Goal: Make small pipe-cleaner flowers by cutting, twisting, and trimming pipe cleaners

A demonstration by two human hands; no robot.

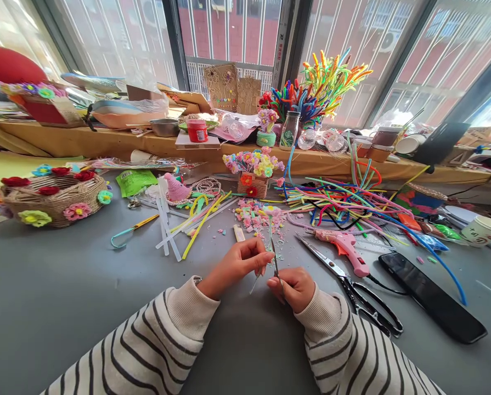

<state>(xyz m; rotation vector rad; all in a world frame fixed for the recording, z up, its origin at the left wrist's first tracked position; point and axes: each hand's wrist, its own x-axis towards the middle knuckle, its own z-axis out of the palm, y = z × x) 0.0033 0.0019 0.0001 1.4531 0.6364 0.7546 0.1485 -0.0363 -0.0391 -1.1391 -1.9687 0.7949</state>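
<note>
My left hand pinches the thin stem of a small pastel flower, whose head stands up above my fingers. My right hand is closed round a slim dark tool that points up toward the stem; I cannot tell what kind of tool it is. Both hands hover low over the grey table, close together, in striped sleeves. A heap of pink and yellow scraps lies just beyond them.
Scissors, a pink glue gun and a black phone lie to the right. Loose pipe cleaners spread at the back right. A woven basket with flowers sits at left; white sticks lie centre-left.
</note>
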